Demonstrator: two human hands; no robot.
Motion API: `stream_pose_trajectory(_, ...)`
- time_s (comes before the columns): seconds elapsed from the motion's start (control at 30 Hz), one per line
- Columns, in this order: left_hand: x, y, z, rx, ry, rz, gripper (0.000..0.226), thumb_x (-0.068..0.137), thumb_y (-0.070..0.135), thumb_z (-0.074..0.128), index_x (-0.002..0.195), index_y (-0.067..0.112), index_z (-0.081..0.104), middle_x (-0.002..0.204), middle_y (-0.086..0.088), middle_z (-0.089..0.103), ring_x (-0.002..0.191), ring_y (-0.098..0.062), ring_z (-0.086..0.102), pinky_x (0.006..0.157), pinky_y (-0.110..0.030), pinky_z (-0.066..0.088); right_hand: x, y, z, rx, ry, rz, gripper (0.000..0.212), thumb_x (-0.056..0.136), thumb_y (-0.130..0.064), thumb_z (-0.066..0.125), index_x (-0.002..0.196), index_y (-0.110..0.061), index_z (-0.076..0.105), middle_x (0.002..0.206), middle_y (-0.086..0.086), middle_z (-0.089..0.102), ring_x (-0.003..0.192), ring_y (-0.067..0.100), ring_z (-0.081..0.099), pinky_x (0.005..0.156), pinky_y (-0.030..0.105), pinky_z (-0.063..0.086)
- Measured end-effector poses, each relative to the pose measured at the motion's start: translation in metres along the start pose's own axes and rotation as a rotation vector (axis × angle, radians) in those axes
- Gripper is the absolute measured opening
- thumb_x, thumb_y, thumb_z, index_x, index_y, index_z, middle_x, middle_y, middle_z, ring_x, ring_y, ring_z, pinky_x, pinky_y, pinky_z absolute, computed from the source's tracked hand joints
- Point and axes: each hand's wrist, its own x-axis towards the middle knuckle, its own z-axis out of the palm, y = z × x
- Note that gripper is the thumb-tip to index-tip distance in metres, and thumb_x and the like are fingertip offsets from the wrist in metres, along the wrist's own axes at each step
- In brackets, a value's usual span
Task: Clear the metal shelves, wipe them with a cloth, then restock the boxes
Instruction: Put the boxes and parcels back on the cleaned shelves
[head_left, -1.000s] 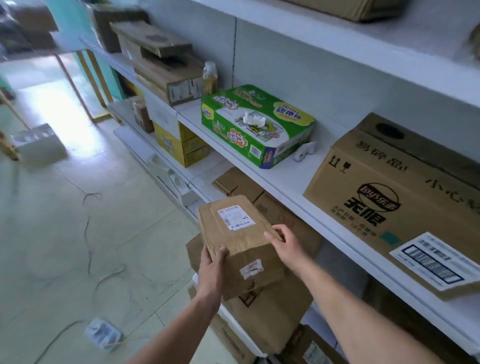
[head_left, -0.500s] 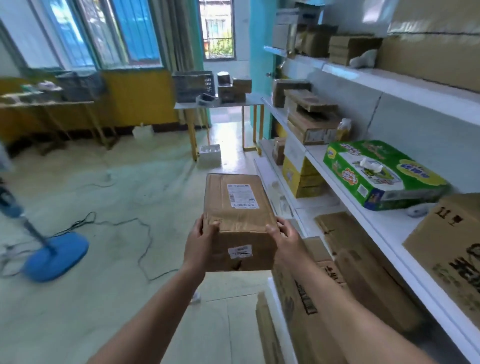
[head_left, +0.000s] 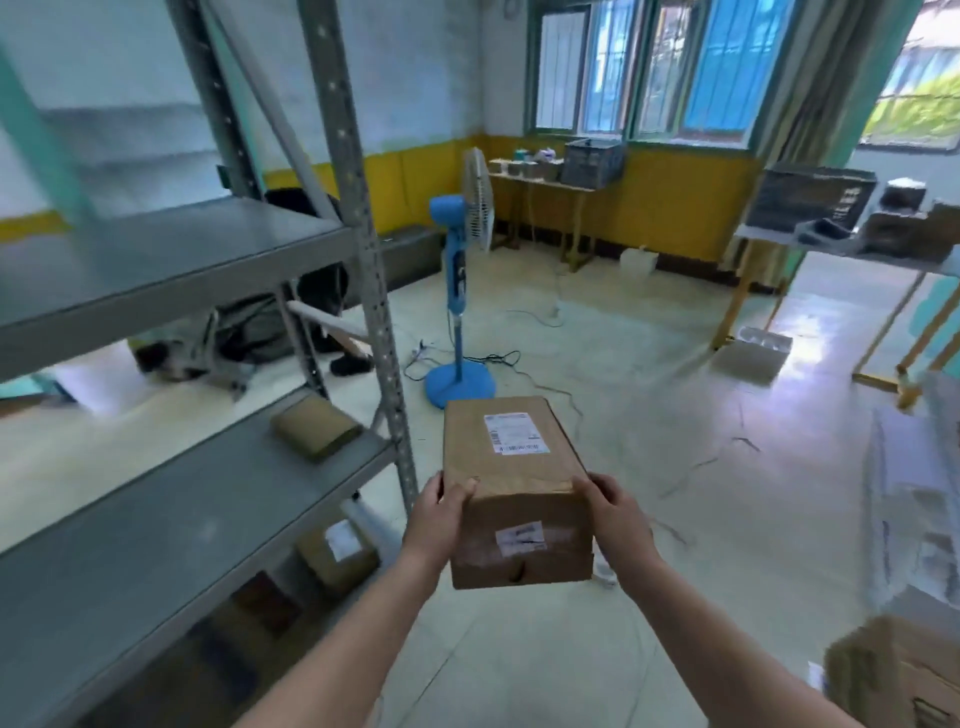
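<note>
I carry a brown cardboard box (head_left: 511, 483) with white labels in front of me, at mid-height. My left hand (head_left: 439, 512) grips its near left corner, and my right hand (head_left: 615, 514) grips its near right corner. To my left stands the grey metal shelf unit (head_left: 156, 525). A small brown parcel (head_left: 316, 426) lies on its middle shelf near the front post. Another labelled box (head_left: 337, 553) sits on the level below.
A blue standing fan (head_left: 460, 291) with cables around its base stands ahead on the floor. Yellow-legged tables (head_left: 810, 260) with crates line the far wall and right side. Cardboard boxes (head_left: 893, 675) sit at the lower right. A person sits behind the shelf unit.
My view has swung left, away from the white wall shelves to the grey metal shelf unit. The box stays gripped in both hands, carried along with the turn.
</note>
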Motion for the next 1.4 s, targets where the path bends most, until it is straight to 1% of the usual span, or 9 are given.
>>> stream_pose_trajectory(0.13,-0.016,-0.014,-0.102,-0.088,0.132,-0.057,0.015,0.099,0.029,0.061,0.112,0.025,0.068,0.106,0.001,0.074,0.093,-0.016,0.071,0.067,-0.024,0.053,-0.026,-0.029,0.092,-0.051,-0.163,-0.044,0.025,0.101,-0.036,0.056,0.121,-0.023,0.065,0.111,-0.002,0.068,0.093,0.011,0.061,0.076,0.028,0.044)
stream_pose_trajectory(0.23,-0.029,-0.023,-0.164,-0.078,0.189,-0.057,0.020,0.098,0.036,0.062,0.116,0.027,0.066,0.111,0.005,0.073,0.100,-0.015,0.069,0.075,-0.026,0.055,-0.044,-0.042,0.151,-0.060,-0.233,-0.067,0.032,0.100,-0.040,0.055,0.124,-0.023,0.068,0.118,-0.001,0.070,0.108,0.018,0.062,0.096,0.040,0.049)
stream_pose_trajectory(0.43,-0.048,-0.042,-0.293,-0.114,0.271,-0.085,0.025,0.100,0.037,0.058,0.124,0.032,0.060,0.115,0.004,0.071,0.101,-0.017,0.069,0.081,-0.033,0.055,-0.111,-0.058,0.268,-0.045,-0.385,-0.046,0.029,0.101,-0.042,0.054,0.124,-0.028,0.064,0.118,-0.004,0.068,0.106,0.016,0.062,0.089,0.035,0.046)
stream_pose_trajectory(0.6,-0.047,-0.055,-0.359,-0.104,0.295,-0.091,0.066,0.078,0.069,0.064,0.136,0.039,0.054,0.126,0.009,0.067,0.113,-0.018,0.065,0.098,-0.047,0.053,-0.132,-0.080,0.321,-0.057,-0.401,-0.092,0.030,0.101,-0.042,0.055,0.127,-0.029,0.062,0.120,-0.005,0.065,0.102,0.011,0.059,0.084,0.031,0.043)
stream_pose_trajectory(0.73,-0.045,-0.061,-0.382,-0.117,0.311,-0.079,0.053,0.090,0.060,0.063,0.138,0.039,0.053,0.131,0.010,0.062,0.119,-0.016,0.060,0.101,-0.042,0.046,-0.135,-0.089,0.343,-0.072,-0.452,-0.108,0.034,0.102,-0.038,0.054,0.133,-0.026,0.060,0.112,-0.009,0.061,0.091,-0.004,0.053,0.076,0.026,0.042)
stream_pose_trajectory(0.93,-0.038,-0.075,-0.400,-0.200,0.331,-0.100,0.046,0.098,0.045,0.059,0.142,0.039,0.045,0.124,0.014,0.060,0.106,-0.011,0.055,0.095,-0.033,0.036,-0.124,-0.096,0.375,-0.138,-0.528,-0.110,0.034,0.101,-0.038,0.055,0.133,-0.026,0.061,0.113,-0.009,0.065,0.096,-0.001,0.057,0.076,0.024,0.043)
stream_pose_trajectory(1.17,0.020,-0.099,-0.394,-0.159,0.374,-0.160,0.061,0.100,0.039,0.059,0.155,0.035,0.033,0.153,0.007,0.046,0.134,-0.020,0.048,0.112,-0.044,0.035,-0.054,-0.084,0.402,-0.256,-0.659,-0.096,0.039,0.104,-0.024,0.049,0.142,-0.028,0.055,0.126,-0.010,0.064,0.106,0.006,0.061,0.071,0.013,0.044)
stream_pose_trajectory(1.3,0.070,-0.103,-0.381,-0.141,0.435,-0.211,0.060,0.103,0.032,0.054,0.157,0.032,0.028,0.157,0.004,0.039,0.138,-0.023,0.046,0.108,-0.041,0.040,0.014,-0.081,0.438,-0.287,-0.730,-0.111,0.042,0.103,-0.015,0.048,0.140,-0.033,0.056,0.119,-0.010,0.068,0.104,0.009,0.066,0.085,0.025,0.054)
stream_pose_trajectory(1.4,0.113,-0.100,-0.372,-0.157,0.507,-0.276,0.063,0.103,0.030,0.051,0.159,0.028,0.022,0.161,-0.001,0.032,0.144,-0.027,0.038,0.105,-0.041,0.039,0.069,-0.079,0.470,-0.320,-0.807,-0.091,0.048,0.104,-0.012,0.045,0.144,-0.037,0.048,0.105,-0.017,0.065,0.086,0.003,0.065,0.068,0.018,0.052)
